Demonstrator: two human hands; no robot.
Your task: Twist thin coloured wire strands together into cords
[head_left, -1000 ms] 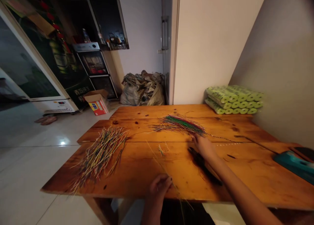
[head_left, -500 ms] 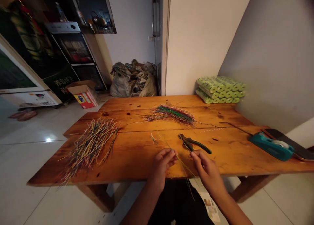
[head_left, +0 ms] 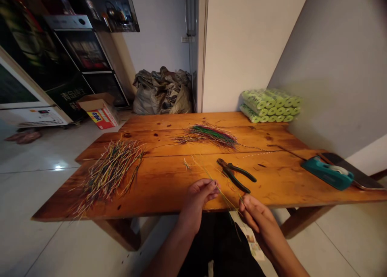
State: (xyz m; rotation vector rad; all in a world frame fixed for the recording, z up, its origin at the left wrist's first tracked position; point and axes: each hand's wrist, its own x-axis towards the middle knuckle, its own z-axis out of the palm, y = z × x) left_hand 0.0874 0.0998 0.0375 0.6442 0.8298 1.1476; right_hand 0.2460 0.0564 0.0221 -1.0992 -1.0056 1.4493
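My left hand [head_left: 200, 194] pinches thin yellow-green wires [head_left: 223, 195] between thumb and fingertips, above the table's near edge. The strands cross toward my right and hang down over my lap. Lower and to the right, my right hand [head_left: 256, 213] has its thumb and forefinger closed on a thin wire; the exact strand is hard to make out. Just beyond my hands lie dark-handled cutting pliers [head_left: 229, 169], handles spread, touched by neither hand. A few short wire pieces [head_left: 186, 164] rest left of the pliers.
Loose coloured wires [head_left: 113, 168] are heaped on the table's left. Toward the back lies a green and red wire bundle [head_left: 214, 135]. On the right are a teal tape dispenser [head_left: 326, 173], a dark flat device [head_left: 367, 180] and green-wrapped rolls [head_left: 270, 105].
My right hand has come away from the pliers' handle, moving down and toward me. My left hand stays nearly in place, still pinching. The whole view has shifted slightly.
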